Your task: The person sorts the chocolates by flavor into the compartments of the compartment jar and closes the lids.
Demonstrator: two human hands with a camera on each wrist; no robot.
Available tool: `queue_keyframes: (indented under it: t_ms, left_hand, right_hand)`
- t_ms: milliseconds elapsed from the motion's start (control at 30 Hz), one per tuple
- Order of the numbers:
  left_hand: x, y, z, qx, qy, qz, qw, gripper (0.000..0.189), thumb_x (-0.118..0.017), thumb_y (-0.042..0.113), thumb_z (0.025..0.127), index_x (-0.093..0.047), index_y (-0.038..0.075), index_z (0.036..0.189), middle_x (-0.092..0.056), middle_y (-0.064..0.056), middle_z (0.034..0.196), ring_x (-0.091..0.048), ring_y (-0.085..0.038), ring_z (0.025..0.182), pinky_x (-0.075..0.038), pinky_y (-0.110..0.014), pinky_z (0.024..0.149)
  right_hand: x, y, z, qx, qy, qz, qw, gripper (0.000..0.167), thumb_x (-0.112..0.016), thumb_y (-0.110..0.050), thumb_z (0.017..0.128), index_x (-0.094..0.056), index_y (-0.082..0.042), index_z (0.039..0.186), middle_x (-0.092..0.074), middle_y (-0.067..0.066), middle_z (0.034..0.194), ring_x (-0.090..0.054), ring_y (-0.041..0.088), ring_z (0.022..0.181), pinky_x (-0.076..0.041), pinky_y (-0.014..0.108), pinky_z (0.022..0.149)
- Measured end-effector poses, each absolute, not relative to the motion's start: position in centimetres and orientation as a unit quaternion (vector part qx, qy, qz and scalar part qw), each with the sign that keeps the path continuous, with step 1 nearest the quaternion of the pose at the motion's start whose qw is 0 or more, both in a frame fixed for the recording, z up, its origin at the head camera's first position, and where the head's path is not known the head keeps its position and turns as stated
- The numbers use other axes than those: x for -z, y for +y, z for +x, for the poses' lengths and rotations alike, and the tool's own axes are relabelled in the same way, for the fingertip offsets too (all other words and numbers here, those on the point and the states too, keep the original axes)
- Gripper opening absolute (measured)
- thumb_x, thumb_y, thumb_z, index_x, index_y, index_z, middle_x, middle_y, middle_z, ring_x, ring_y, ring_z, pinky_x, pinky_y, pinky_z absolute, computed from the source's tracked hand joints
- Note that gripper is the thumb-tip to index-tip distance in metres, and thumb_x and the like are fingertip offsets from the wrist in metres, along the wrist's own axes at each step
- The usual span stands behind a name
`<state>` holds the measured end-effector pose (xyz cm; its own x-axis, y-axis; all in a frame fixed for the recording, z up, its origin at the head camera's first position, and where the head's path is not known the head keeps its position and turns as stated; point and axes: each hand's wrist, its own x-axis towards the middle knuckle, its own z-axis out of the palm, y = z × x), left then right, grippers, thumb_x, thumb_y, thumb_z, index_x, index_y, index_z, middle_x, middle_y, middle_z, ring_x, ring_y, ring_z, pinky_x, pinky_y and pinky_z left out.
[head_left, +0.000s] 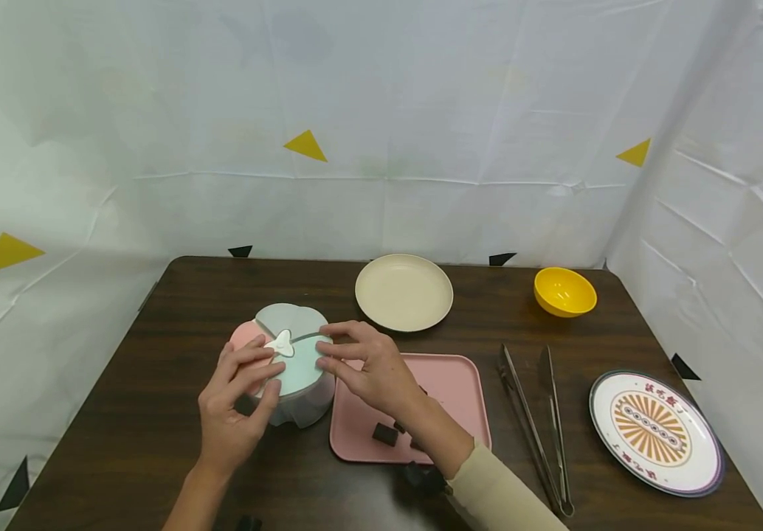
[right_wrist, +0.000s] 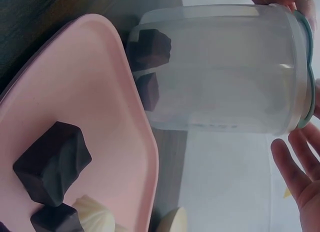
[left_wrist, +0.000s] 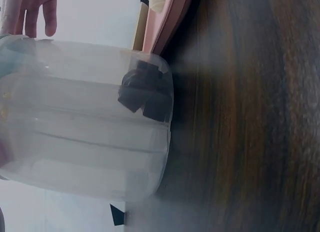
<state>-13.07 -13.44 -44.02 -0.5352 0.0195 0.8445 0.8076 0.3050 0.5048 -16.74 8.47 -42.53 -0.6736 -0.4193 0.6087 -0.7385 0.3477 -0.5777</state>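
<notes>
A translucent food box [head_left: 302,405] with a mint lid [head_left: 302,365], a pink lid [head_left: 244,335] and a pale grey lid [head_left: 291,318] stands upright left of a pink tray [head_left: 451,369]. A white knob [head_left: 282,344] sits at the lids' middle. My left hand [head_left: 232,398] rests its fingers over the pink lid and the mint lid's near edge. The fingertips of my right hand [head_left: 371,361] touch the mint lid's right edge, fingers fairly straight. Through the wall, dark blocks [left_wrist: 145,92] show at the box's bottom. Another dark block [right_wrist: 52,162] lies on the tray beside a cream-white ridged piece [right_wrist: 94,216].
A cream plate [head_left: 404,293] lies behind the tray, and a yellow bowl [head_left: 564,292] stands at the back right. Metal tongs [head_left: 534,428] lie right of the tray. Further right is a white patterned plate [head_left: 656,433]. White sheeting [head_left: 421,110] surrounds the dark table [head_left: 136,413].
</notes>
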Motion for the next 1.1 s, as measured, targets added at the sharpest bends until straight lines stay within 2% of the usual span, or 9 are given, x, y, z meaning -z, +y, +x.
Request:
queue_keyframes:
  t_ms: [267,533,767,900,1000,1100]
  left_hand:
    - [45.7,-14.2,-13.9,0.494,-0.711,-0.315,0.389,0.013,-0.071,0.012,0.087,-0.076,0.002,0.094,-0.064,-0.023,0.104,-0.057,-0.043,0.117,-0.020,-0.064,0.110]
    - [45.7,-14.2,-14.1,0.471,-0.722,-0.315,0.398,0.015,-0.069,0.015,0.088,-0.076,0.003,0.094,-0.065,-0.021,0.105,-0.058,-0.042,0.116,-0.022,-0.064,0.109]
    - [45.9,-14.3,-14.3,0.445,-0.736,-0.308,0.406,0.018,-0.066,0.019,0.088,-0.075,0.005,0.096,-0.066,-0.019,0.105,-0.059,-0.039,0.115,-0.025,-0.065,0.107]
    - [46.2,-14.8,-14.5,0.429,-0.758,-0.295,0.393,0.023,-0.066,0.026,0.089,-0.076,0.008,0.100,-0.065,-0.017,0.112,-0.053,-0.040,0.121,-0.021,-0.064,0.108]
    - [46.2,-15.3,-14.6,0.420,-0.778,-0.281,0.373,0.029,-0.066,0.032,0.089,-0.075,0.010,0.104,-0.064,-0.015,0.121,-0.046,-0.042,0.129,-0.015,-0.066,0.109]
    - [46.2,-15.6,-14.7,0.416,-0.792,-0.274,0.352,0.030,-0.066,0.033,0.088,-0.075,0.012,0.108,-0.062,-0.013,0.127,-0.041,-0.041,0.134,-0.013,-0.065,0.111]
  right_hand:
    - [42.3,8.5,-16.5,-0.434,-0.810,0.353,0.175,0.026,-0.077,-0.014,0.085,-0.075,-0.006,0.109,-0.065,0.005,0.122,-0.061,0.022,0.109,-0.050,0.020,0.080]
    - [42.4,8.4,-16.4,-0.420,-0.814,0.354,0.191,0.027,-0.078,-0.013,0.083,-0.075,-0.006,0.109,-0.065,0.005,0.123,-0.060,0.021,0.110,-0.050,0.018,0.078]
    - [42.7,8.4,-16.4,-0.419,-0.815,0.352,0.190,0.029,-0.076,-0.017,0.086,-0.074,-0.006,0.113,-0.064,0.005,0.125,-0.058,0.018,0.114,-0.050,0.019,0.083]
    - [42.8,8.5,-16.3,-0.414,-0.816,0.354,0.193,0.030,-0.074,-0.017,0.088,-0.073,-0.006,0.116,-0.064,0.006,0.126,-0.058,0.015,0.116,-0.050,0.020,0.085]
    - [42.8,8.5,-16.3,-0.393,-0.816,0.366,0.215,0.029,-0.074,-0.016,0.088,-0.073,-0.007,0.115,-0.064,0.007,0.126,-0.059,0.016,0.114,-0.049,0.017,0.082]
    - [42.8,8.5,-16.2,-0.351,-0.811,0.387,0.264,0.024,-0.076,-0.014,0.087,-0.076,-0.007,0.109,-0.064,0.006,0.123,-0.061,0.017,0.107,-0.048,0.014,0.075]
